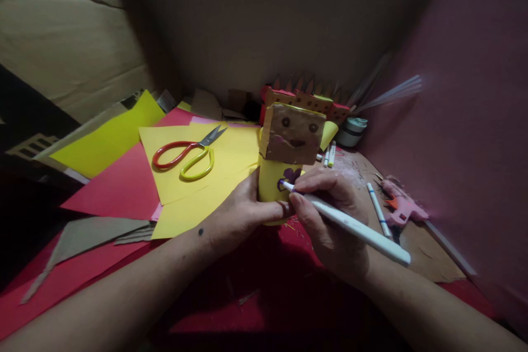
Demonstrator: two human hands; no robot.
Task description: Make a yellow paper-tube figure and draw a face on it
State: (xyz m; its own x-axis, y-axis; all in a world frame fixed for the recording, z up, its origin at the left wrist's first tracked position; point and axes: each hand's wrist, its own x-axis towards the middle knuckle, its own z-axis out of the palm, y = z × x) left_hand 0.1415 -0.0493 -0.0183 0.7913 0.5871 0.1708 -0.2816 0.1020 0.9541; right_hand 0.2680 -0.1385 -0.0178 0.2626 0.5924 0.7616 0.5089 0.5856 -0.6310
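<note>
My left hand (243,209) is closed around the lower part of a yellow paper tube puppet (270,176). Its square cardboard head (295,135) has drawn eyes and a mouth. A dark purple petal shape (292,174) is drawn on the yellow body. My right hand (332,209) grips a white marker (358,228), its purple tip touching the body beside the petals, where a small loop outline shows. The fingers of my left hand behind the tube are hidden.
Scissors (198,157) with red and yellow handles lie on yellow paper sheets (235,148) at the left. A pink glue gun (406,203) and another marker (378,209) lie at the right. Similar cardboard figures (305,100) stand behind, near a jar (352,131).
</note>
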